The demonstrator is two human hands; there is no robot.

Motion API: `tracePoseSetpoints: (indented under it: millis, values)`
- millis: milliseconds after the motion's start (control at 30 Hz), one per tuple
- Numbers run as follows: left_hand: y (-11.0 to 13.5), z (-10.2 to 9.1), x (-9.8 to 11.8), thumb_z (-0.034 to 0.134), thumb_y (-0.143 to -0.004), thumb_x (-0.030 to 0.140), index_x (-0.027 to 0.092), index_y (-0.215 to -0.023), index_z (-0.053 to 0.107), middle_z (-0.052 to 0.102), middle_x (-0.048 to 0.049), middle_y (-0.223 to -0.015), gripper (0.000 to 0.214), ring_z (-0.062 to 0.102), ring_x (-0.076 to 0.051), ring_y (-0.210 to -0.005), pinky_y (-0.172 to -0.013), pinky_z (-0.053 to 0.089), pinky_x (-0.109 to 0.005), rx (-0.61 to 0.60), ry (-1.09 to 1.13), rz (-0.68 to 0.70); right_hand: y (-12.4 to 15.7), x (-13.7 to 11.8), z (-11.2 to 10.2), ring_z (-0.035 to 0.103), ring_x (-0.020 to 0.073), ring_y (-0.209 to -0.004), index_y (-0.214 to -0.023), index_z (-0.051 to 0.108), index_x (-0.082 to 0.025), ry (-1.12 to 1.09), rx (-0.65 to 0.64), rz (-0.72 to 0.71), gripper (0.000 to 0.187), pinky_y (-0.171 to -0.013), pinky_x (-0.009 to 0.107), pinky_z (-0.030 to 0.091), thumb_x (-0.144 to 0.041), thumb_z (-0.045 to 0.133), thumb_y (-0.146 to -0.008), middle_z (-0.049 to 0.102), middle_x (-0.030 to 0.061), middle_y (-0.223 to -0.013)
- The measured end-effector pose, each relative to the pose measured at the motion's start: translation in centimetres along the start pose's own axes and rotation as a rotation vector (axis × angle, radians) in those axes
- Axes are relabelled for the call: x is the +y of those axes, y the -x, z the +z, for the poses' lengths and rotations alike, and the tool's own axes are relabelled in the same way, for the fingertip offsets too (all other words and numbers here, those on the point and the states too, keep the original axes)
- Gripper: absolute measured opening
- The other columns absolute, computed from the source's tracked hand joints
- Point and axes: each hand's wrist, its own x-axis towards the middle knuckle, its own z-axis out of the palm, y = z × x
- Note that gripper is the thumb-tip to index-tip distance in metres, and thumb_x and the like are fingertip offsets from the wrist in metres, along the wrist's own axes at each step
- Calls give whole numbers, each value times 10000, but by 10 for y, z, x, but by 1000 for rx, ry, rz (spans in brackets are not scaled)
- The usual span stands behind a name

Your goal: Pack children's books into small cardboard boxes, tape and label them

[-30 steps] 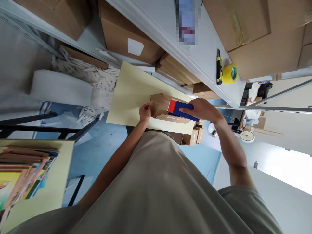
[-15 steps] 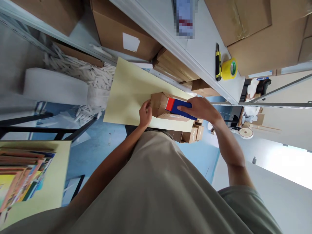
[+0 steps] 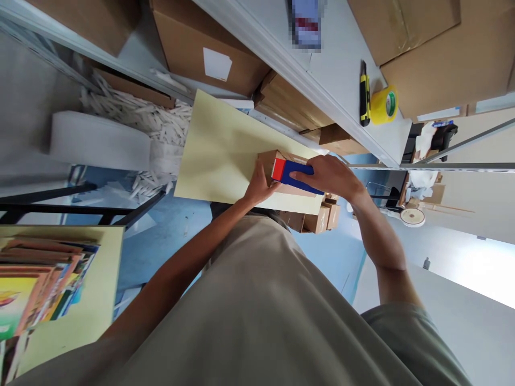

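Shifted, I noted remotely: left hand [image 3: 259, 186], nearer the right hand [image 3: 332, 174]; its thumb and fingers stood apart against box [image 3: 267, 159]. Right fingers were clamped on dispenser [image 3: 298, 168].

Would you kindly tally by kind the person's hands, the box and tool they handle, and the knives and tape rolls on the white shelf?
Left hand and right hand: 2
Blue-and-red tool, apparently a tape dispenser: 1
Cardboard box: 1
Utility knife: 1
Yellow tape roll: 1
Total: 6
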Motion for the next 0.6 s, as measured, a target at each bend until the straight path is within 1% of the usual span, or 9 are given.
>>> tracePoseSetpoints:
  millis: [33, 67, 100, 167, 233, 300, 367, 467, 600]
  values:
    - [-9, -4, 5, 813, -958, 769, 163, -1852, 282, 170, -277, -1955, 1204, 101, -497, -1839, -1456, 237, -679, -3, -24, 36, 1, 0, -1, 711, 304, -839, -873, 764, -193, 14, -4, -1, 656, -746, 381, 410, -794, 618, -1094, 710, 132, -756]
    - [-19, -8, 11, 857, -931, 743, 190, -1835, 341, 122, -249, -1971, 1179, 64, -511, -1839, -1456, 218, -699, -19, -49, 84, 2, 1, -2, 711, 308, -841, -870, 764, -191, 24, -6, -6, 664, -746, 383, 408, -799, 615, -1093, 709, 135, -751]
    - [-30, -12, 16, 886, -919, 700, 212, -1794, 436, 127, -225, -1976, 1098, 63, -520, -1837, -1456, 211, -713, -52, -72, 141, 2, 3, -2, 711, 313, -843, -865, 763, -190, 30, -6, -13, 676, -745, 384, 408, -810, 613, -1089, 709, 140, -750]
    - [-49, -20, 22, 909, -920, 594, 209, -1639, 635, 268, -209, -1944, 860, 120, -529, -1828, -1459, 212, -720, -142, -109, 226, 1, 8, 0, 715, 326, -859, -871, 768, -188, 31, 4, -21, 698, -750, 387, 414, -839, 616, -1072, 718, 152, -764]
    - [-61, -27, 23, 909, -918, 495, 193, -1450, 756, 443, -206, -1862, 630, 223, -520, -1809, -1467, 230, -705, -215, -145, 243, -2, 17, 2, 723, 347, -896, -900, 780, -188, 13, 25, -17, 707, -766, 393, 429, -864, 635, -1048, 735, 166, -795]
    - [-64, -31, 19, 898, -916, 435, 203, -1312, 800, 528, -184, -1811, 469, 308, -502, -1785, -1469, 255, -689, -251, -177, 223, -6, 29, 6, 729, 362, -928, -921, 788, -191, -15, 39, -16, 709, -784, 397, 442, -881, 660, -1026, 746, 171, -815]
    - [-62, -35, 13, 892, -919, 418, 225, -1243, 810, 521, -154, -1826, 386, 338, -491, -1777, -1462, 278, -687, -260, -195, 205, -13, 44, 8, 732, 358, -922, -901, 785, -197, -34, 20, -23, 712, -783, 395, 443, -891, 673, -1014, 744, 165, -807]
    - [-56, -40, 8, 904, -922, 433, 241, -1255, 806, 459, -133, -1876, 397, 330, -482, -1783, -1452, 297, -681, -284, -207, 206, -25, 69, 10, 716, 316, -835, -818, 756, -201, -29, -65, -19, 733, -748, 387, 421, -901, 662, -1015, 729, 146, -764]
    - [-51, -44, 8, 897, -945, 465, 231, -1320, 798, 434, -149, -1889, 453, 342, -464, -1784, -1455, 306, -647, -301, -221, 208, -40, 101, 21, 663, 244, -719, -752, 716, -210, -56, -186, -15, 744, -713, 373, 395, -904, 663, -1015, 704, 98, -710]
